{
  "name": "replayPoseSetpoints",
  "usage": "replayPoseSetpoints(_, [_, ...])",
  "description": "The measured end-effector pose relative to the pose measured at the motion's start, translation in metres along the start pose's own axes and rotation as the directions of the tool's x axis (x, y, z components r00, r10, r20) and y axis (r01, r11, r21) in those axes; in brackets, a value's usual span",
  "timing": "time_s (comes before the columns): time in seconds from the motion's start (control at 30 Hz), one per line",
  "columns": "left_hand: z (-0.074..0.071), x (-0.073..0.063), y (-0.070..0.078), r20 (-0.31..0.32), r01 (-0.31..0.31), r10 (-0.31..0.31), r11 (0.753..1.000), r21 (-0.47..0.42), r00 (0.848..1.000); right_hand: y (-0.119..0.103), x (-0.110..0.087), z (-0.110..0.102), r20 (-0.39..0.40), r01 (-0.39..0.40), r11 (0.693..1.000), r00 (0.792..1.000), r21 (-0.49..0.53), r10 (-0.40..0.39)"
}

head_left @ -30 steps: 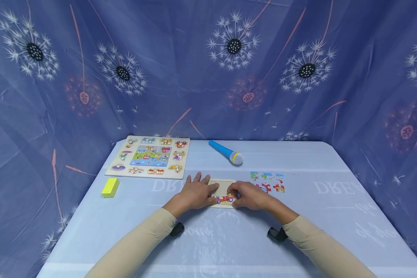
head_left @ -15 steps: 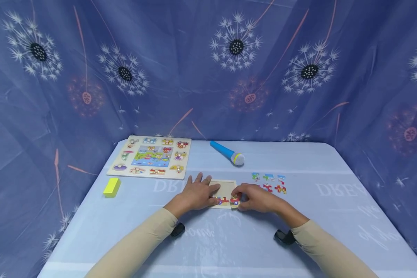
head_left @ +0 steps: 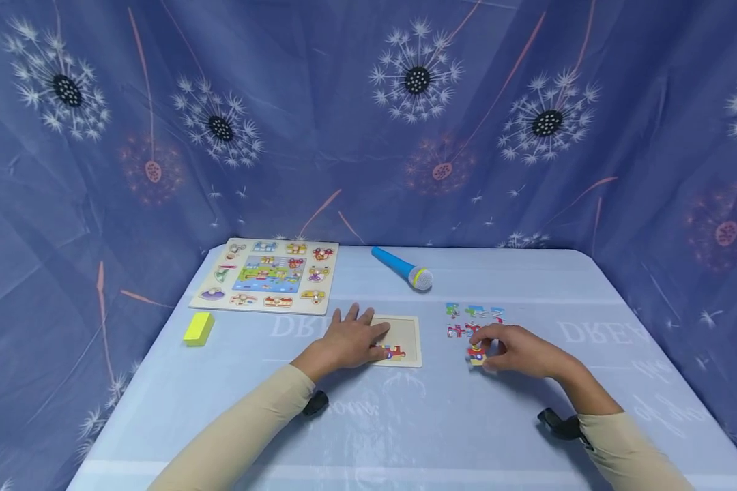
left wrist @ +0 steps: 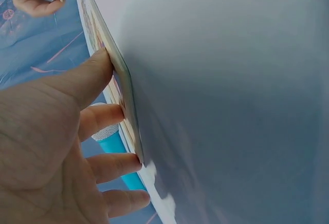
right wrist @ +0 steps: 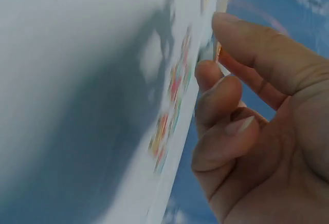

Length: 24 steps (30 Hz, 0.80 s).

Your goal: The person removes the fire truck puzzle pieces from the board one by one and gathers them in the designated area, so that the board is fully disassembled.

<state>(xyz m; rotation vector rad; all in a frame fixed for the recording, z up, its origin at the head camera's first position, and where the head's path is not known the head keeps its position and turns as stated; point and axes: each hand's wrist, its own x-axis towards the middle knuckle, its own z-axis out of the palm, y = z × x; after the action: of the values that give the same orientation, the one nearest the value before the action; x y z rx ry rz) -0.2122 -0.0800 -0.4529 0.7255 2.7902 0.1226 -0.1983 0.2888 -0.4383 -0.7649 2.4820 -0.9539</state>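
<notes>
My left hand lies with spread fingers on the left side of a small wooden puzzle tray. Part of a red picture piece shows at the tray's bottom, partly covered by the thumb. To the right of the tray, my right hand pinches a red and yellow puzzle piece between thumb and finger, above the table. Just behind it lie several loose puzzle pieces in rows, some hidden by the hand. In the left wrist view, the left fingertips touch the tray's edge.
A blue toy microphone with a grey head lies at the back middle. At the back left rests a large wooden peg puzzle board. In front of that board is a yellow block. A dandelion-patterned curtain surrounds the table.
The right hand has lifted the red and yellow piece out of the tray's lower right corner and carried it right, beside the loose pieces. The left hand stays on the tray.
</notes>
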Motion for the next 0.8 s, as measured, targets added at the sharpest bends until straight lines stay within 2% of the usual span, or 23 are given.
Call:
replayPoseSetpoints(0.13, [-0.002, 0.0, 0.001, 0.001, -0.007, 0.007, 1.0, -0.003, 1.0, 0.019, -0.018, -0.016, -0.044, -0.059, 0.998, 0.997, -0.011, 0.059])
replayPoseSetpoints(0.23, [-0.003, 0.0, 0.002, 0.005, -0.009, 0.01, 1.0, -0.008, 1.0, 0.03, -0.026, -0.023, -0.049, -0.071, 0.997, 0.996, -0.021, 0.07])
replayPoseSetpoints(0.47, [-0.002, -0.001, 0.0, -0.002, 0.007, -0.007, 1.0, -0.007, 1.0, 0.043, -0.024, -0.023, 0.001, -0.076, 0.997, 0.997, 0.014, 0.076])
replayPoseSetpoints(0.57, [-0.002, -0.002, 0.001, -0.001, 0.002, -0.002, 1.0, -0.018, 1.0, 0.046, -0.023, -0.02, 0.01, -0.09, 0.996, 0.996, -0.001, 0.09])
replayPoseSetpoints(0.67, [-0.002, -0.002, 0.001, -0.001, 0.0, 0.0, 1.0, -0.022, 1.0, 0.044, -0.023, -0.02, -0.029, -0.103, 0.994, 0.994, -0.032, 0.102])
replayPoseSetpoints(0.8, [-0.001, -0.002, 0.001, -0.003, 0.003, -0.003, 1.0, -0.018, 1.0, 0.032, -0.018, -0.024, -0.127, -0.107, 0.991, 0.987, -0.076, 0.097])
